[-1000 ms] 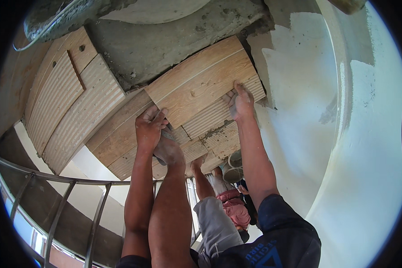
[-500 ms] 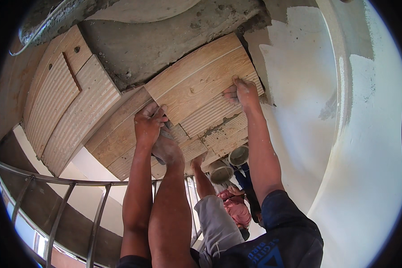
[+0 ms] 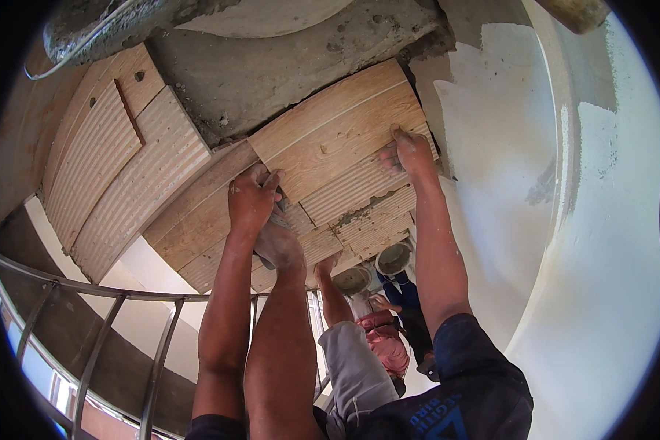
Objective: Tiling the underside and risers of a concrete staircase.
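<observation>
The view looks up at a sloping underside clad in tiles, and both hands are raised to one wood-grain tile (image 3: 337,139) lying against that surface between a patch of bare grey mortar (image 3: 271,73) above and ribbed tan tiles (image 3: 348,192) below. The right hand (image 3: 411,150), on an arm with a dark blue sleeve, lies open and flat with its fingers spread on the tile's right end. The left hand (image 3: 251,199) is half closed, its fingers curled at the tile's lower left corner. The step in hand looks like seating this tile: pressing it into place and lining up its edges with its neighbours. A next move would call for even pressure from both palms and a check that the joint lines up with the ribbed rows (image 3: 136,176) to the left. A third bare forearm (image 3: 279,249) rises just beside the left arm. Its hand is tucked under the left hand, and whose it is cannot be told. Something dark shows between the left fingers, too small to name. Further down, a co-worker in a pink shirt (image 3: 385,341) reaches up near two round buckets (image 3: 393,258), mostly hidden by the arms. A metal railing (image 3: 125,297) curves along the lower left, and a white plastered wall (image 3: 579,257) fills the right.
</observation>
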The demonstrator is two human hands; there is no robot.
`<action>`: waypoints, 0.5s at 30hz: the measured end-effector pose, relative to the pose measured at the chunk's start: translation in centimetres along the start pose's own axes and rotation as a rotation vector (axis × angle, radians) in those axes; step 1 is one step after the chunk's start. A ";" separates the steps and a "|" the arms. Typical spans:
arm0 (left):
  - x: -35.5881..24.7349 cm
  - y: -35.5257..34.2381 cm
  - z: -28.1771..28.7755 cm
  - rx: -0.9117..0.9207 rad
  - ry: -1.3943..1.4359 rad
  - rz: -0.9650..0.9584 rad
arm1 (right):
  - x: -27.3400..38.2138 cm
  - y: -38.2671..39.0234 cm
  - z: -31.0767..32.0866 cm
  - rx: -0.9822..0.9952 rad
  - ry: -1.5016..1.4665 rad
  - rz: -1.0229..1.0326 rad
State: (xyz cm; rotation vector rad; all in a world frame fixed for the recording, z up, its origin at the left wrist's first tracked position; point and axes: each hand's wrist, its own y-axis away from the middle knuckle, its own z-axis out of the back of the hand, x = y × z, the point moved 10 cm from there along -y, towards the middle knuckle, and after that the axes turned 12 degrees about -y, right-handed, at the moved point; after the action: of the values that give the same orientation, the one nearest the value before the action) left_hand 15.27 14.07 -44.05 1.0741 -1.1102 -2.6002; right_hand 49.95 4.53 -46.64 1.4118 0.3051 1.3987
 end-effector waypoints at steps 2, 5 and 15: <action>0.1 -0.2 -0.1 0.003 -0.024 0.020 | 0.0 -0.2 0.2 -0.005 0.021 -0.010; 0.2 -0.4 -0.3 -0.001 0.023 0.049 | 0.0 -0.5 0.4 -0.018 0.051 -0.024; -2.4 -0.7 1.6 -0.323 -0.586 -0.223 | 0.5 -0.4 0.4 0.022 0.037 0.067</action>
State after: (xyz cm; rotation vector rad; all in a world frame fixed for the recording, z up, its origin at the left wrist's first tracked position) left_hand 16.08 16.42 -42.41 0.3907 -0.6208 -3.2351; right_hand 50.54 4.85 -46.57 1.4269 0.3006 1.4818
